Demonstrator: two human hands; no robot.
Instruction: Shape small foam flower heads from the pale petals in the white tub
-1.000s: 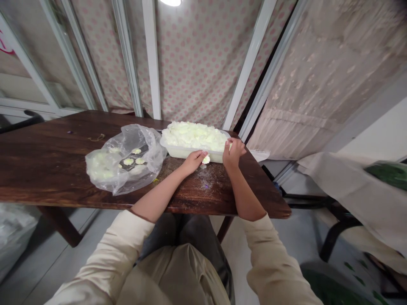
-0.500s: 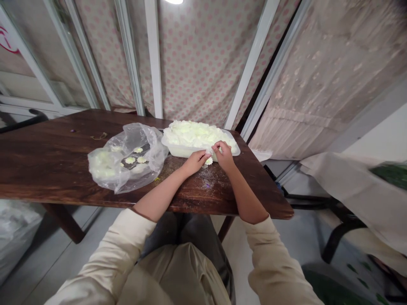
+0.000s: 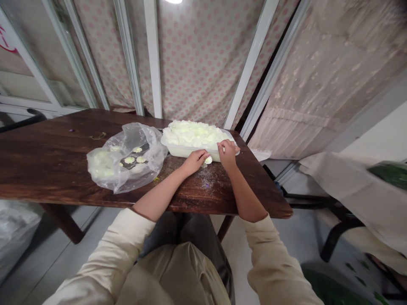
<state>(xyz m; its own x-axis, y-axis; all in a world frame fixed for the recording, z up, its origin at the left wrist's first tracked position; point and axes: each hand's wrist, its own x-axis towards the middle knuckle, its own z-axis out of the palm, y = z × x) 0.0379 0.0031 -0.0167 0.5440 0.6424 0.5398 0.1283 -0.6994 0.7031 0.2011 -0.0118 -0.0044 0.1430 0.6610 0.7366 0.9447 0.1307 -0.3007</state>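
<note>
I see a pink marking (image 3: 12, 51) at ten o'clock, cut off and unreadable. The left hand (image 3: 195, 162) pinches a pale flower (image 3: 208, 160) mid-view, the heaped tub (image 3: 190, 151) at its twelve; the right hand (image 3: 227, 153) curls, but I can't tell whether it grasps anything.

I pinch a small pale flower (image 3: 208, 160) in my left hand (image 3: 194, 162), just in front of a whitish tub (image 3: 187, 152) heaped with pale, frilly pieces (image 3: 193, 132). My right hand (image 3: 228, 154) is curled at the tub's right front — I can't tell whether it holds anything. Left of the tub, a clear plastic bag (image 3: 154, 146) lies on the dark wooden table (image 3: 104, 192) — pale blossoms (image 3: 129, 160) in or on it. Behind hangs a dotted curtain (image 3: 203, 63).
</note>
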